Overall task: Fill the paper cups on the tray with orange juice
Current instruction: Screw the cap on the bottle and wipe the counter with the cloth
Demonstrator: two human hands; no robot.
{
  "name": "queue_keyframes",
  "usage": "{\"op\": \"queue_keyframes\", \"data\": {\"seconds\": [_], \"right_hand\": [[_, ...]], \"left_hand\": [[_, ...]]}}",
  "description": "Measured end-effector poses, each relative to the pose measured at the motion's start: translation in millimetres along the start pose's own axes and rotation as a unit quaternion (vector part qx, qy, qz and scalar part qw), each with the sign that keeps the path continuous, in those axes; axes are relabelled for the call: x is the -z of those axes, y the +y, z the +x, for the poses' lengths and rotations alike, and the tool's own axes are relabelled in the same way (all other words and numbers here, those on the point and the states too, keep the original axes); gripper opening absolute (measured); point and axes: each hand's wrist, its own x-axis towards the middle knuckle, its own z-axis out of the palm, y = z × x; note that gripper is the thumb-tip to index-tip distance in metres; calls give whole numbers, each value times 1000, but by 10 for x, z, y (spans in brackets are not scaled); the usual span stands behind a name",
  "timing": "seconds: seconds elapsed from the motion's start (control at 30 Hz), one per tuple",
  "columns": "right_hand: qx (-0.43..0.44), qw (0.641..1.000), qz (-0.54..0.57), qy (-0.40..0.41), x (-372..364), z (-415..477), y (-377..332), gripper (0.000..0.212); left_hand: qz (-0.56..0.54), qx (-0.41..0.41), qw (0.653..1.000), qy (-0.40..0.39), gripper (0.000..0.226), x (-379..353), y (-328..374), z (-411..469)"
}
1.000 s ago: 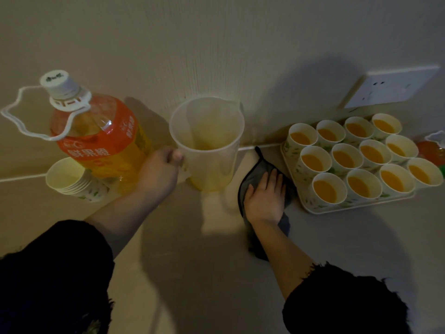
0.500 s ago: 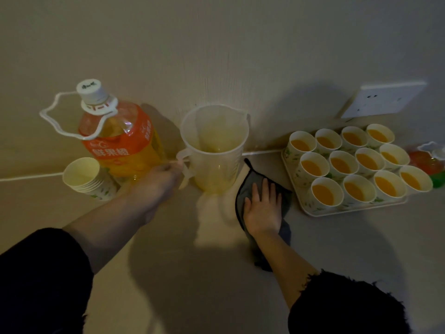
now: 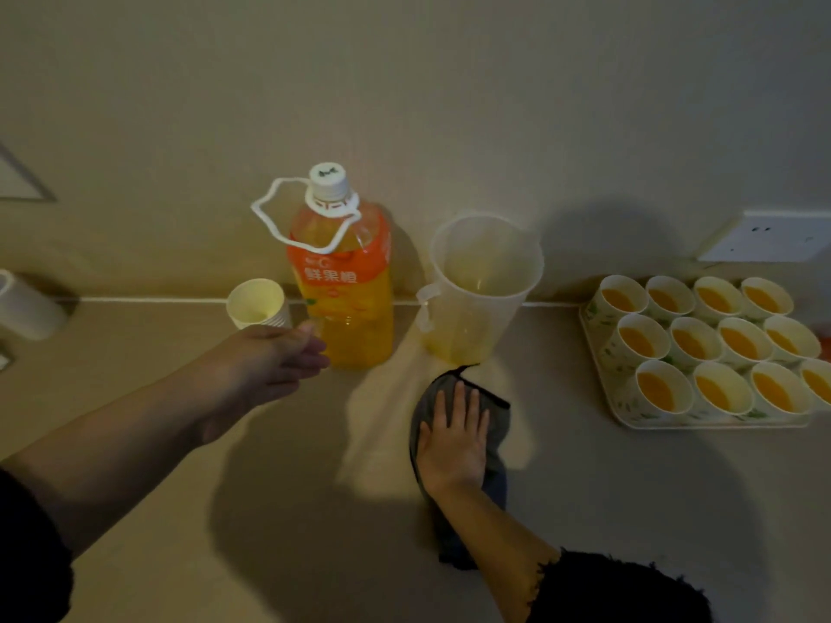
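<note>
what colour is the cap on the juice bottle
White, with a small dark mark on top: cap, head view.

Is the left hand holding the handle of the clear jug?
No, the left hand is beside the juice bottle, apart from the clear jug and its handle.
</note>
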Motion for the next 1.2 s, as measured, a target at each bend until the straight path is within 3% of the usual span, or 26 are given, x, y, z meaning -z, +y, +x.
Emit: {"op": "queue_keyframes", "data": {"seconds": [0.07,0.17,0.23,0.37,0.47,0.6,0.7,0.83,0.9,0.97,1.1,1.2], "right_hand": [[32,999,-17,-33,-9,2,-155,87],[72,995,-33,-63,48,50,-350,61],[87,993,-40,-69,48,88,-435,59],[91,991,-68,-75,10,136,-506,59],[90,994,-60,-36,30,108,-571,62],[91,994,-57,-35,53,104,-565,80],[62,997,-20,-47,48,114,-564,67],[95,992,-61,-60,41,84,-553,80],[80,995,-45,-36,34,105,-567,74],[61,996,-26,-67,19,100,-559,62],[74,996,-34,-40,-26,93,-530,59],[69,996,-22,-42,-55,116,-513,59]], "left_hand": [[-36,-14,999,22,29,75,65,-15],[-112,-55,991,39,19,145,214,-39],[-119,-99,985,75,13,164,291,-14],[9,-199,973,121,75,81,376,130],[48,-251,964,74,89,-24,384,315],[80,-289,951,75,104,-50,385,590],[115,-312,940,79,121,-1,395,711],[138,-320,935,58,104,107,453,835],[148,-330,931,50,97,137,482,831],[163,-348,922,45,99,150,469,821],[205,-365,907,34,108,182,403,747],[179,-367,911,56,101,159,298,640]]}}
